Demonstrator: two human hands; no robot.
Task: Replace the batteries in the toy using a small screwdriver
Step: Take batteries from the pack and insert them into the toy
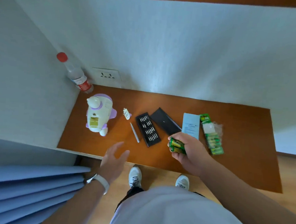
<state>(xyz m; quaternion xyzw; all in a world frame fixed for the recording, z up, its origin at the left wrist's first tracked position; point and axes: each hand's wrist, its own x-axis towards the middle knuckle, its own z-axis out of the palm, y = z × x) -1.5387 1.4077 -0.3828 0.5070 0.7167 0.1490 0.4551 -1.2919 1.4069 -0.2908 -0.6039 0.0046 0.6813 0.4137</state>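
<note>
A white and purple toy lies on the left of the wooden table, its battery bay open and yellowish inside. Its small cover lies just to the right. A thin silver screwdriver rests beside a black tray of bits. My right hand is closed around several green batteries above the table's front middle. My left hand hovers open and empty over the front edge, below the screwdriver. A green battery pack lies at the right.
A black case lid and a pale blue leaflet lie between the bit tray and the battery pack. A clear bottle with a red cap leans in the back left corner by a wall socket. Blue curtain folds hang at lower left.
</note>
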